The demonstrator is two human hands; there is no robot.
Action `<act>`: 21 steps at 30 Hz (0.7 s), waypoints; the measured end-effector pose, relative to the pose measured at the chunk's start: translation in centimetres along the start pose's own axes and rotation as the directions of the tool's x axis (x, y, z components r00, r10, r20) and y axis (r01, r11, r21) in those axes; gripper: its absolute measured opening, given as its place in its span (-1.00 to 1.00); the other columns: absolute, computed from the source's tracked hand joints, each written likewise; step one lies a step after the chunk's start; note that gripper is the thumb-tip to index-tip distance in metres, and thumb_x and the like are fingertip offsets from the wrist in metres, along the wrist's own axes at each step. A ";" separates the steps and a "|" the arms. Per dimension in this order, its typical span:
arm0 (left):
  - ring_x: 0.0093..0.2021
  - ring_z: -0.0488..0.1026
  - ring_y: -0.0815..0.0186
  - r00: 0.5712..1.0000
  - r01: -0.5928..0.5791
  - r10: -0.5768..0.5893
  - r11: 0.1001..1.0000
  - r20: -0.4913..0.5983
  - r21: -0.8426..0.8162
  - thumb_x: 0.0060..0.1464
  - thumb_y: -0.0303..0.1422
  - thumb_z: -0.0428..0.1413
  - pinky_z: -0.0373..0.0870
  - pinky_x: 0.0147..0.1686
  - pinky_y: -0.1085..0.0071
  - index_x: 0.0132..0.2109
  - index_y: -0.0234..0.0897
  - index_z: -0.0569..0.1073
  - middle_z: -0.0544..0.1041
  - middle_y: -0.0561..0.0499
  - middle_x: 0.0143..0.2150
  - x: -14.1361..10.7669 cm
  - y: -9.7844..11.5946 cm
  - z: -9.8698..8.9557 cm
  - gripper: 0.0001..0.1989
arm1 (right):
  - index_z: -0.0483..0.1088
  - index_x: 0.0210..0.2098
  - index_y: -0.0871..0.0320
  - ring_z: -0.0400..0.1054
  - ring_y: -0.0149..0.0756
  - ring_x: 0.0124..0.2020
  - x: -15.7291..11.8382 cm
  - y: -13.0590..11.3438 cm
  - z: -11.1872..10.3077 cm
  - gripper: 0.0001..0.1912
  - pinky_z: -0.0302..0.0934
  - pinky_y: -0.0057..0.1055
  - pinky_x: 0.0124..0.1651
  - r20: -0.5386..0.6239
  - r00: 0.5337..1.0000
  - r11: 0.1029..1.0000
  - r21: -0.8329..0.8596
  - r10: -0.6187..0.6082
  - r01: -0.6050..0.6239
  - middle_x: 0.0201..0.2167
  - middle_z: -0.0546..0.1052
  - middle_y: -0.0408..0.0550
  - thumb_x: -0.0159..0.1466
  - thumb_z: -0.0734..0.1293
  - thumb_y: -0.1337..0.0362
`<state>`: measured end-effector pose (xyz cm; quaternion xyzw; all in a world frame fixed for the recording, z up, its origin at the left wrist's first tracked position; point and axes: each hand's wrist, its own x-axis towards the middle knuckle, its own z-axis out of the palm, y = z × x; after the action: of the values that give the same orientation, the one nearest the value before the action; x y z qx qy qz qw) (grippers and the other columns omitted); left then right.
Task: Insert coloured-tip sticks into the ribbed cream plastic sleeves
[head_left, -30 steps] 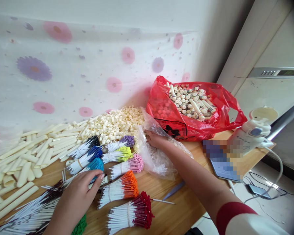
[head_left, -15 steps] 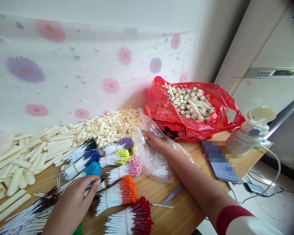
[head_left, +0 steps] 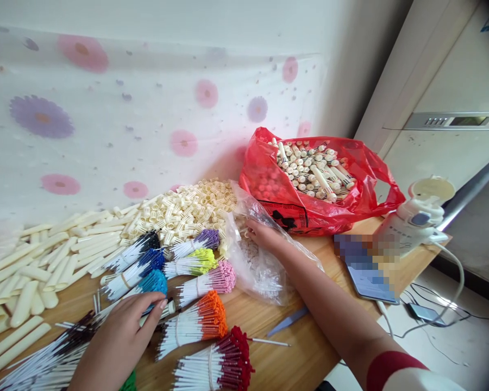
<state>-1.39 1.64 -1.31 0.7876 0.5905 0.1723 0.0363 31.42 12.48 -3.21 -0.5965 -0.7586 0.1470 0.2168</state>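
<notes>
Bright, soft, fairly even light, grey shadow down the wall [head_left: 361,60] at two o'clock, glints on the clear plastic bag [head_left: 264,274] toward six, white glare on the floor [head_left: 472,339] at four, blackened corner at two, stretched edges.

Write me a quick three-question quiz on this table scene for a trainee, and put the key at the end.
1. Multiple choice. Which thing is the right hand at?
A) the phone
B) the clear plastic bag
C) the white bottle

2. True or false: the orange-tipped bundle lies between the pink-tipped bundle and the dark-red-tipped bundle.

3. Fill in the blank: the large handled bag standing beyond the right hand is coloured ____.

Key: 1. B; 2. true; 3. red.
</notes>
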 end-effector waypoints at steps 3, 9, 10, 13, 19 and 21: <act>-0.23 0.46 0.24 1.000 0.005 -0.005 1.000 -0.005 -0.001 0.01 -0.05 -0.09 0.39 -0.24 0.43 -0.26 -0.17 0.44 0.53 0.02 -0.27 0.0 0.1 -0.1 -0.64 | 0.26 -0.09 0.17 0.32 -0.36 -0.24 -0.5 -0.4 -1.1 -0.73 0.27 -0.30 -0.21 0.062 0.995 0.997 0.006 -0.080 0.079 -0.15 0.37 -0.03 0.26 0.17 0.21; -0.21 0.45 0.23 1.000 0.005 -0.005 1.000 0.002 -0.007 0.02 -0.05 -0.10 0.39 -0.22 0.40 -0.26 -0.17 0.44 0.52 0.01 -0.25 -0.1 0.1 0.0 -0.64 | 0.23 -0.04 0.19 0.33 -0.40 -0.36 -2.2 -1.2 -3.1 -0.67 0.25 -0.34 -0.27 0.124 0.973 0.981 0.035 -0.193 0.191 -0.30 0.43 -0.09 0.21 0.23 0.24; -0.20 0.45 0.22 1.000 0.003 -0.003 1.000 0.004 -0.006 0.02 -0.05 -0.10 0.39 -0.21 0.39 -0.26 -0.17 0.44 0.52 0.00 -0.25 -0.1 0.2 0.0 -0.64 | 0.24 -0.05 0.18 0.33 -0.41 -0.38 -2.4 -1.3 -3.3 -0.68 0.24 -0.37 -0.28 0.128 0.970 0.979 0.037 -0.205 0.202 -0.31 0.44 -0.10 0.20 0.23 0.27; -0.20 0.44 0.22 1.000 0.008 -0.008 1.000 0.006 -0.004 0.02 -0.06 -0.10 0.39 -0.21 0.38 -0.26 -0.18 0.44 0.52 -0.01 -0.25 -0.1 0.3 -0.1 -0.64 | 0.29 -0.08 0.12 0.33 -0.40 -0.35 -2.9 -1.6 -3.4 -0.69 0.20 -0.43 -0.26 0.119 0.969 0.977 0.028 -0.215 0.213 -0.31 0.46 -0.10 0.18 0.18 0.40; -0.21 0.45 0.21 1.000 -0.006 0.006 1.000 -0.010 0.002 0.02 -0.07 -0.10 0.39 -0.23 0.38 -0.27 -0.18 0.45 0.52 -0.02 -0.26 0.0 0.6 -0.1 -0.64 | 0.23 -0.03 0.13 0.26 -0.32 -0.08 -3.1 -1.5 -3.6 -0.58 0.11 -0.44 -0.08 0.061 0.978 0.980 0.019 -0.198 0.197 -0.04 0.37 -0.04 0.15 0.07 0.50; -0.21 0.44 0.20 1.000 -0.010 0.010 1.000 -0.003 0.003 0.03 -0.07 -0.10 0.39 -0.22 0.36 -0.27 -0.18 0.45 0.52 -0.02 -0.26 0.0 0.6 -0.2 -0.64 | 0.23 -0.04 0.13 0.31 -0.34 -0.17 -3.2 -1.5 -3.6 -0.60 0.15 -0.46 -0.15 0.087 0.977 0.981 0.017 -0.194 0.193 -0.12 0.42 -0.05 0.16 0.07 0.49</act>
<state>-0.87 1.39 -0.98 0.7903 0.5868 0.1729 0.0335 32.57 8.89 0.12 -0.5119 -0.8213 0.1544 0.1988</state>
